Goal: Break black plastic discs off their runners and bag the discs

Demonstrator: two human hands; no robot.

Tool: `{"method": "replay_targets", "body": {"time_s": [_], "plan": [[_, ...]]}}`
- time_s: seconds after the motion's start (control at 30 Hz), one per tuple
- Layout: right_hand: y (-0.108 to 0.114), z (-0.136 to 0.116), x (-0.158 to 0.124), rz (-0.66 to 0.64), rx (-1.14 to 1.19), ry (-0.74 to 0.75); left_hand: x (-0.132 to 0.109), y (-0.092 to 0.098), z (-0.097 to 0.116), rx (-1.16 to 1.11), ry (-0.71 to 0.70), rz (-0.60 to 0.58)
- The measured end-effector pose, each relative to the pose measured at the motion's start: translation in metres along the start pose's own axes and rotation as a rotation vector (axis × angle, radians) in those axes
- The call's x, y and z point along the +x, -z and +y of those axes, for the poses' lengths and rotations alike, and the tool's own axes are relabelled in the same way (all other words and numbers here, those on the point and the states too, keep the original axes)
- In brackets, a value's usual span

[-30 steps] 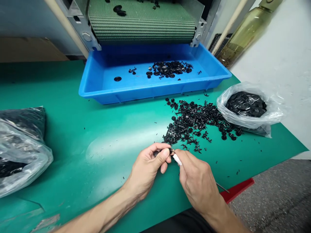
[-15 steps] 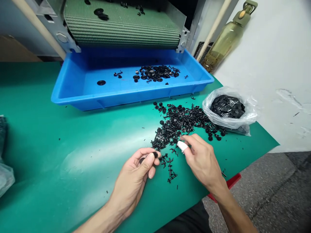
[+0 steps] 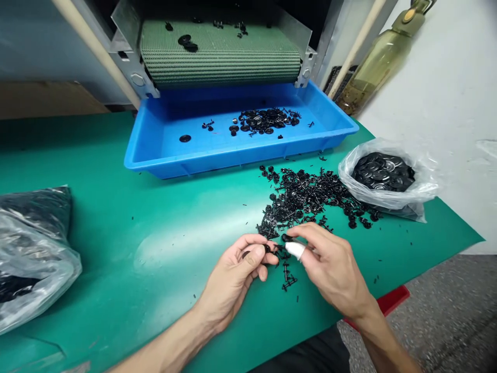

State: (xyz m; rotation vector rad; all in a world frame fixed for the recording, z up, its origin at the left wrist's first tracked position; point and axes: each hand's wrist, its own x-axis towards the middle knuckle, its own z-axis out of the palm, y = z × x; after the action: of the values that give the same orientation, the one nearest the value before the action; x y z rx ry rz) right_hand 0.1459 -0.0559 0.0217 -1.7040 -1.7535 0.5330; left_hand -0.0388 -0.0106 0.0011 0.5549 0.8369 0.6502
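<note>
In front of the blue tray [image 3: 238,155], clamps a button [image 3: 267,248] in left hand [image 3: 238,267] and, apparently, newly pinches a black piece [image 3: 286,238] between right hand [image 3: 334,264] fingertips, filling both.

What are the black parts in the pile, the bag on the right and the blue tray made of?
The black parts look like glossy moulded plastic, going by their sharp highlights, though coated metal is possible. The bag seems thin, clear plastic film: crinkled and see-through. The blue tray looks like rigid, satin plastic, evenly coloured with smooth walls.
</note>
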Motion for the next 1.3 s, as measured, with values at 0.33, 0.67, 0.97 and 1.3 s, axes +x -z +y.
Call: {"method": "replay_targets", "body": {"time_s": [0.33,0.67,0.97,1.3], "plan": [[-0.005,-0.011,-0.006,-0.11,-0.058,0.055,0.001,-0.003,-0.003,0.124,-0.066,-0.067],[-0.009,-0.027,-0.006,-0.202,-0.257,0.11,-0.004,-0.01,-0.012,0.479,-0.209,0.06],[-0.014,-0.015,-0.007,0.066,-0.242,0.021,-0.011,-0.008,-0.02,0.655,-0.312,0.076],[0.006,0.005,0.0,-0.02,-0.317,-0.076,-0.002,-0.005,-0.01,0.304,-0.145,0.04]]}}
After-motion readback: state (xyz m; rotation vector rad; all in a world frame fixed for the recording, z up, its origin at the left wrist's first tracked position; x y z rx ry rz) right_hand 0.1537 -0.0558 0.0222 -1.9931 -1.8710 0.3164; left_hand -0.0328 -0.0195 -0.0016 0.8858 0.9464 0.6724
